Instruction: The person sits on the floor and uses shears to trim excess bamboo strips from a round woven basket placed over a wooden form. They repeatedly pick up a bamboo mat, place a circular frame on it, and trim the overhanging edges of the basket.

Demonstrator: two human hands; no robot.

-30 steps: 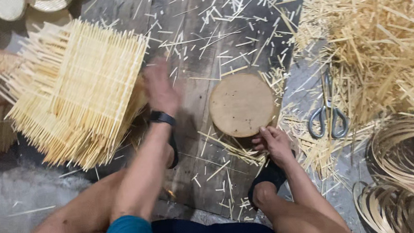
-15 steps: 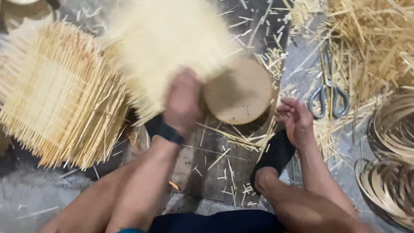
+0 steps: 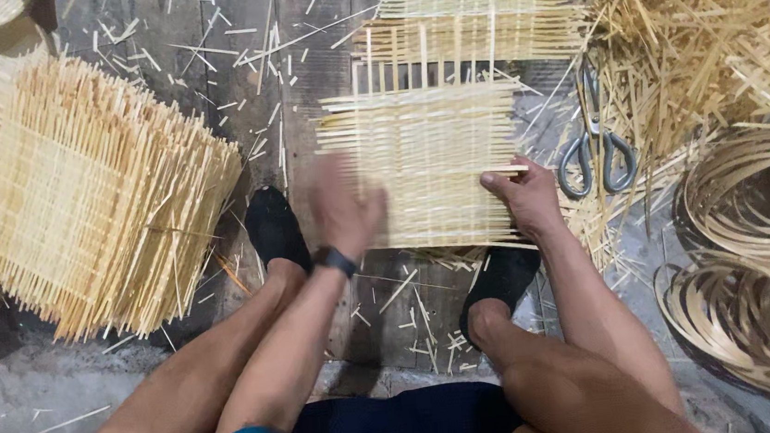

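A: Where is the woven bamboo mat [image 3: 422,162]?

B: At the centre of the frame, flat on the dark boards between the two black shoes.

A: And the right hand [image 3: 524,197]?

B: At the mat's right edge, wrist bent, fingers closed on the splints there.

A: The left hand [image 3: 344,209]?

B: Blurred, raised at the mat's lower left corner, a dark watch on the wrist; I cannot tell whether it grips anything. Scissors [image 3: 594,147] lie just to the right.
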